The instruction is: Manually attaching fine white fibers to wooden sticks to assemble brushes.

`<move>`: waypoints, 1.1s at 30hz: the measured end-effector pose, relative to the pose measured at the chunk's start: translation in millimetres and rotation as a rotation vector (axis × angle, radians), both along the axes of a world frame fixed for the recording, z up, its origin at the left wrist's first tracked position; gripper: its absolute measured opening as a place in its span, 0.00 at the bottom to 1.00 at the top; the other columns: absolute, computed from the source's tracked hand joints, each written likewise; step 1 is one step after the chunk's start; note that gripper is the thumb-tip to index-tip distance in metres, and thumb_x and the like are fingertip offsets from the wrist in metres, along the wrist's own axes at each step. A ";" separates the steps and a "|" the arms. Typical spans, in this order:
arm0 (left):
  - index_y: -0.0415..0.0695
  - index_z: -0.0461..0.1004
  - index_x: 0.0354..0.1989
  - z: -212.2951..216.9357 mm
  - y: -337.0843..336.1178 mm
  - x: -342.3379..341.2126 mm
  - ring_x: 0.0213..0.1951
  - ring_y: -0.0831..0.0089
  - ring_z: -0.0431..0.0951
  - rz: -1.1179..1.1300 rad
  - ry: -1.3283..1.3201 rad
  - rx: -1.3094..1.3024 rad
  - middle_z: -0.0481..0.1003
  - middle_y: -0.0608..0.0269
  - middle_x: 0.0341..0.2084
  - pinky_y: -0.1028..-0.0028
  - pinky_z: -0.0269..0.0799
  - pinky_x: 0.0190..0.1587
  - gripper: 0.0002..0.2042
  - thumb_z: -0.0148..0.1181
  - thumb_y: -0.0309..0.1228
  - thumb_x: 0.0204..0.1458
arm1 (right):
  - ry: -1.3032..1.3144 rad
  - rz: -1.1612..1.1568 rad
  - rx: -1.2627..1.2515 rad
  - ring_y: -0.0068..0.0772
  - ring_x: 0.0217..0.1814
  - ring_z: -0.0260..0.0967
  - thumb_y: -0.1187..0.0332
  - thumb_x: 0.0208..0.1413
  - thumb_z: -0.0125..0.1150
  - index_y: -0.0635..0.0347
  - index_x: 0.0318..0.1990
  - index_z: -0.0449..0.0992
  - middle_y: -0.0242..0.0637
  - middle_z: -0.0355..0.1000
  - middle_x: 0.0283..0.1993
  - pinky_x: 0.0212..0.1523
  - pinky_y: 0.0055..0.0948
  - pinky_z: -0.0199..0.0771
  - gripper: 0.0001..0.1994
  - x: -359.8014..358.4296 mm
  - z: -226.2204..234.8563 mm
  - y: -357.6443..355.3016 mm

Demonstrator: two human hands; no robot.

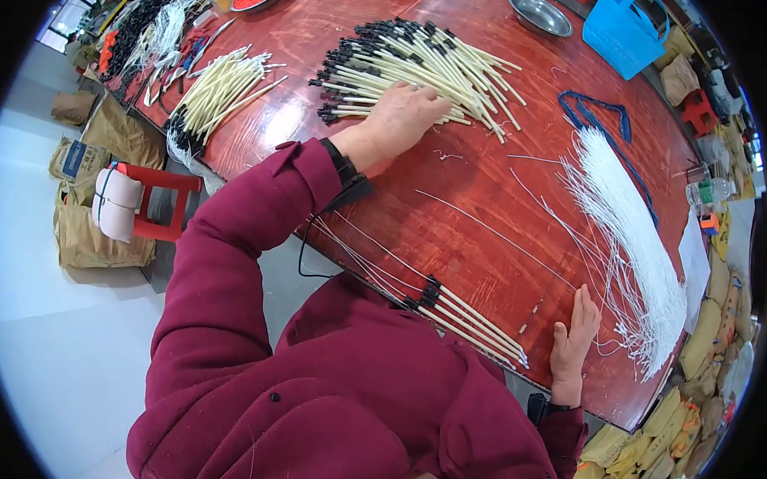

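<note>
My left hand (406, 115) reaches to the far side of the red table, its fingers bent down onto the lower edge of a big fanned pile of cream tubes (415, 67) with black end pieces. The fingertips are closed around tubes there; how many is hidden under the hand. Against the table's near edge lie several cream tubes (474, 319) side by side, with black pieces at their left ends and thin white cords trailing from them. My right hand (576, 335) rests open at the near right edge, fingers straight, beside a long bundle of white cords (628, 248).
A smaller bunch of cream tubes (224, 90) lies at the left. A metal bowl (540, 13), a blue bag (625, 35) and a dark blue strip (603, 108) are toward the far right. A red stool (169, 200) stands left of the table (494, 210).
</note>
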State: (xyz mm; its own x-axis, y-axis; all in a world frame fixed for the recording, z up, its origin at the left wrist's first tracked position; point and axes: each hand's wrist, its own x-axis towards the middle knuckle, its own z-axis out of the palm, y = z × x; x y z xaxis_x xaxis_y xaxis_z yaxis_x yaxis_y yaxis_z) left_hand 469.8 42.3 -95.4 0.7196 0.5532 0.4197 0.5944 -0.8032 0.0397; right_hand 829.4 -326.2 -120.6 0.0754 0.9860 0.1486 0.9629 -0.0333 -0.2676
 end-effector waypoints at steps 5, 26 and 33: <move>0.47 0.78 0.40 16.5 -25.3 -3.5 0.39 0.56 0.78 -0.241 -0.151 -0.031 0.74 0.59 0.36 0.59 0.73 0.39 0.07 0.58 0.26 0.53 | 0.025 -0.002 0.017 0.51 0.75 0.53 0.38 0.71 0.35 0.68 0.72 0.60 0.48 0.57 0.76 0.75 0.49 0.44 0.40 -7.1 1.6 -3.8; 0.40 0.84 0.40 -19.2 -92.8 -66.2 0.36 0.55 0.79 -0.046 -0.326 -0.496 0.76 0.56 0.33 0.63 0.74 0.40 0.07 0.65 0.22 0.53 | 0.012 0.025 0.062 0.51 0.74 0.56 0.40 0.71 0.39 0.66 0.71 0.62 0.48 0.60 0.75 0.73 0.47 0.49 0.37 23.0 -27.2 8.3; 0.40 0.84 0.43 -28.0 -91.3 -51.1 0.32 0.63 0.78 -0.092 -0.265 -0.496 0.77 0.58 0.31 0.70 0.73 0.36 0.09 0.66 0.21 0.54 | -0.005 0.007 0.067 0.50 0.73 0.57 0.40 0.70 0.40 0.66 0.71 0.63 0.49 0.60 0.74 0.73 0.46 0.50 0.38 22.8 -33.2 8.0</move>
State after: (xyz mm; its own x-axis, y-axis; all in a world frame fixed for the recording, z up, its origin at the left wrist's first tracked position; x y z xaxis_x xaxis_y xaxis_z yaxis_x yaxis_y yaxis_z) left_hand 418.7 -49.0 -123.4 0.6794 0.6703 0.2984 0.4417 -0.6984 0.5631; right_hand 852.3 -318.2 -153.8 0.0678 0.9742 0.2151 0.9644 -0.0088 -0.2642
